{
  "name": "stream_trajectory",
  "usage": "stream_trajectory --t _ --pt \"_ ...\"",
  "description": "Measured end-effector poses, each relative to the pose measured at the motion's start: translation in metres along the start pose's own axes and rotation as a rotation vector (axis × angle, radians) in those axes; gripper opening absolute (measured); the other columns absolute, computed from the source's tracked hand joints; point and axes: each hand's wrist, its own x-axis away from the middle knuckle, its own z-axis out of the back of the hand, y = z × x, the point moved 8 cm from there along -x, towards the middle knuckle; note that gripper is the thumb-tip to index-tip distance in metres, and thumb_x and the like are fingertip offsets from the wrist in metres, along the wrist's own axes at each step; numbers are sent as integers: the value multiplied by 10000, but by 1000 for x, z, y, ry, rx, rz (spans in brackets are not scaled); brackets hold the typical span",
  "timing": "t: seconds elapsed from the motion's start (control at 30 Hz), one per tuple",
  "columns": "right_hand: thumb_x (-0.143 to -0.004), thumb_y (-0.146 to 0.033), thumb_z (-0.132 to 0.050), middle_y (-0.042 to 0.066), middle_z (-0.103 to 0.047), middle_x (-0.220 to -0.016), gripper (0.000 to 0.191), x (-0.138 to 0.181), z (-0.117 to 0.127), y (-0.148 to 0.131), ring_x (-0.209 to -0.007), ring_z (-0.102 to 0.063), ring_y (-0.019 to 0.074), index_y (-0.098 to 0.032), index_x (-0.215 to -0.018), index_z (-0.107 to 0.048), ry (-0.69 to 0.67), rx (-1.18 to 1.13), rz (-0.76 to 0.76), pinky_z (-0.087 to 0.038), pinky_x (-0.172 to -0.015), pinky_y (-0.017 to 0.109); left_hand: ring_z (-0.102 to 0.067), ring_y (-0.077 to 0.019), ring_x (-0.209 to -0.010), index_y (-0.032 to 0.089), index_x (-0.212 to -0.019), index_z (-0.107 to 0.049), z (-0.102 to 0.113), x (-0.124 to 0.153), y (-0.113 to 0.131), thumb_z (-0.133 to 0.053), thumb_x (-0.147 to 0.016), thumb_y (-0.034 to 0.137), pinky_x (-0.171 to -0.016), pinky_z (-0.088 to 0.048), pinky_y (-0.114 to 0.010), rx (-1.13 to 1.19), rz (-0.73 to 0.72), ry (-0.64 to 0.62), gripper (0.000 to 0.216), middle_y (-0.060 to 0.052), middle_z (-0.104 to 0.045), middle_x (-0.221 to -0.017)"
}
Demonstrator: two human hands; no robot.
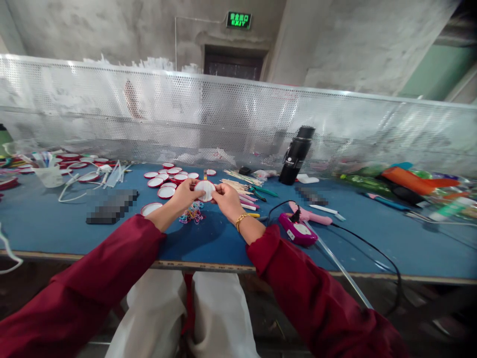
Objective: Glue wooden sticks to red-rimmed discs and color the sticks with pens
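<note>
Both my hands meet over the blue table [223,243] and hold one round white disc [204,190] between them. My left hand [185,193] pinches its left edge with curled fingers. My right hand [225,198] grips the right edge; a gold bracelet sits on that wrist. Under the hands lies a small heap of coloured loops [191,214]. Just behind are several red-rimmed white discs [166,191] and a bundle of thin wooden sticks [238,186].
A pink glue gun [302,222] with a black cord lies right of my hands. A black flask [296,155] stands further back. A clear cup [48,174] and more discs sit far left, coloured items far right. A perforated metal screen [238,119] backs the table.
</note>
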Motion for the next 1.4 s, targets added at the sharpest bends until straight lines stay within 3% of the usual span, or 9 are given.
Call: stream_trajectory --t 0.53,0.7,1.17,1.4 --pt "-717 -257 -545 -38 -596 -637 61 0 1 0 -580 -627 136 -204 -744 -532 8 -17 -5 -481 -564 246 -626 -155 -788 142 -1044 -547 -3 1 -3 -718 -665 186 -679 -516 -285 83 43 -28 419 -87 -651 -993" --pt "-713 -253 -539 -38 -591 -624 53 0 1 -2 -576 -618 137 -206 -736 -532 6 0 16 -475 -563 247 -616 -151 -770 159 -985 -558 -5 2 -5 -713 -672 240 -659 -515 -276 163 81 -38 359 -62 -640 -953" --pt "-725 -264 -549 -26 -637 -668 81 0 -3 2 -597 -628 134 -204 -777 -567 -8 45 51 -481 -582 246 -555 -139 -653 147 -833 -631 1 -1 0 -665 -657 257 -586 -423 -240 -114 -30 0 210 -18 -636 -760" --pt "-723 -276 -562 -27 -629 -666 90 1 -4 1 -589 -628 134 -202 -774 -560 -16 -1 39 -487 -575 249 -539 -132 -633 145 -814 -625 2 -1 1 -664 -655 273 -574 -404 -240 -124 -41 -5 208 -12 -623 -745"
